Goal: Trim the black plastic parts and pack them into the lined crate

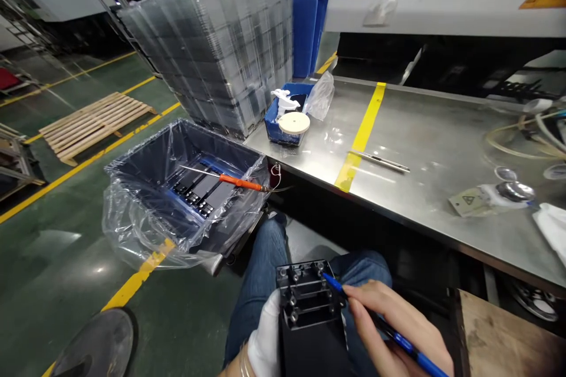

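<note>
Over my lap, my left hand (266, 333), in a white glove, grips a black plastic part (316, 344) along its left side. The part's far end has a rectangular frame with crossbars and several small round posts. Bare and pinched closed, my right hand (391, 321) holds a slim blue-and-black pen-like tool (404, 344). Its blue tip touches or hovers just above the upper right corner of the frame; I cannot tell which. Most of the left fingers are hidden behind the part.
Left of my knees stands a dark bin (212, 138) lined with clear plastic, with black parts inside and an orange-handled screwdriver (241, 181) across it. On the metal bench (424, 129) are a blue box (274, 129) and a thin metal rod (382, 160). Stacked clear trays (230, 41) rise behind.
</note>
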Available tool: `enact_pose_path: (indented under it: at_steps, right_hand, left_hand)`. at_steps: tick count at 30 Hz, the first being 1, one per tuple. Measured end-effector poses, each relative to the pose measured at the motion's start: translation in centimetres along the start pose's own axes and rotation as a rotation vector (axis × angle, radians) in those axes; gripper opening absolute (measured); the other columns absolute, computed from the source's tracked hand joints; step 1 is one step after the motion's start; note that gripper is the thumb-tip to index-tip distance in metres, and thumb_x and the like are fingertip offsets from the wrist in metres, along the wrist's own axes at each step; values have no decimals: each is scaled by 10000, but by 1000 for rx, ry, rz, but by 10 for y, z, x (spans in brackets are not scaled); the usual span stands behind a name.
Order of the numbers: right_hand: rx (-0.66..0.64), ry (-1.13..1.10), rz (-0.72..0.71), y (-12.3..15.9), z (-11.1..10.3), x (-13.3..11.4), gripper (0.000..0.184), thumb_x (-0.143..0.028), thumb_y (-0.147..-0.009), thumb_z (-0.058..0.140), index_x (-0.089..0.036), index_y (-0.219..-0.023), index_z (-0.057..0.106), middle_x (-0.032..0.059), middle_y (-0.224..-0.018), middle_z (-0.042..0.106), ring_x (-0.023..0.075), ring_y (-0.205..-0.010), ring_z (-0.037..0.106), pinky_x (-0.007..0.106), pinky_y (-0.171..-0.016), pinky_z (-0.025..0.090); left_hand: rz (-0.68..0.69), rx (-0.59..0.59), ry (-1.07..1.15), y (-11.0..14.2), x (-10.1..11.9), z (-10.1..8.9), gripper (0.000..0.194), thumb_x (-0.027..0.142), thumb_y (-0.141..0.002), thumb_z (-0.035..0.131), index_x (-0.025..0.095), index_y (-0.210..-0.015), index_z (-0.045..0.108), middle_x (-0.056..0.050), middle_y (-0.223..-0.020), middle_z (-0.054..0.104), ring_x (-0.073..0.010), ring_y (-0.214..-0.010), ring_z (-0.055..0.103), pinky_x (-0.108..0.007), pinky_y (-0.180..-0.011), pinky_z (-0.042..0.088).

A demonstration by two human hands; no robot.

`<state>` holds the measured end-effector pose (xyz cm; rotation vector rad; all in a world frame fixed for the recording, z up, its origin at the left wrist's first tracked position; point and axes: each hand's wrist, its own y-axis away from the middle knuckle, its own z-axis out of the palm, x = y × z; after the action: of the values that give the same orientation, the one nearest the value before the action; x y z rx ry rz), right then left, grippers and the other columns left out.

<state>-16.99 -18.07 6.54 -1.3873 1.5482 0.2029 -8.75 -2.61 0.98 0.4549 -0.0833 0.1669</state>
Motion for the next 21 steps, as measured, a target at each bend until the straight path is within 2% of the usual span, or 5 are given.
enact_pose_path:
  at_steps: [4, 9, 12, 16, 21]
  right_hand:
    - [-14, -19, 1, 0, 0, -3, 209, -105, -896, 585, -236, -1049, 640, 17, -836, 712, 164, -741, 706, 243, -672, 577]
    - [-29, -17, -10, -2, 1, -6, 197, -113, -876, 605, -239, -1015, 662, 21, -828, 716, 176, -735, 709, 257, -682, 587]
    - [-61, -24, -31, -5, 9, -7, 175, -125, -882, 605, -230, -1009, 665, 24, -821, 723, 171, -722, 711, 245, -675, 585]
    - [-94, -39, -41, -7, 15, -6, 145, -134, -901, 585, -219, -991, 661, 32, -802, 720, 163, -689, 703, 233, -633, 575]
    - [-92, -42, -40, -8, 10, -8, 166, -136, -896, 602, -227, -1025, 653, 23, -839, 719, 159, -737, 706, 224, -688, 573]
  left_hand:
    - [-42, -83, 116, -2, -1, -7, 453, 492, -785, 580, 107, -963, 739, -113, -1047, 721, -297, -1178, 564, -379, -1090, 304]
    - [-29, -19, 129, -3, -6, -18, 504, 501, -778, 605, 104, -1068, 716, -106, -1063, 722, -301, -1176, 565, -374, -1080, 302]
    - [28, 12, 134, -2, -10, -23, 471, 463, -778, 644, 110, -1080, 716, -97, -1056, 727, -293, -1175, 567, -361, -1080, 292]
    - [-31, -22, 156, -3, -12, -28, 482, 474, -755, 676, 119, -1078, 717, -87, -1042, 733, -289, -1180, 564, -347, -1076, 287]
    - [-17, -66, 166, -3, -11, -21, 476, 483, -803, 610, 75, -1024, 718, -116, -1006, 734, -296, -1163, 574, -354, -1058, 307]
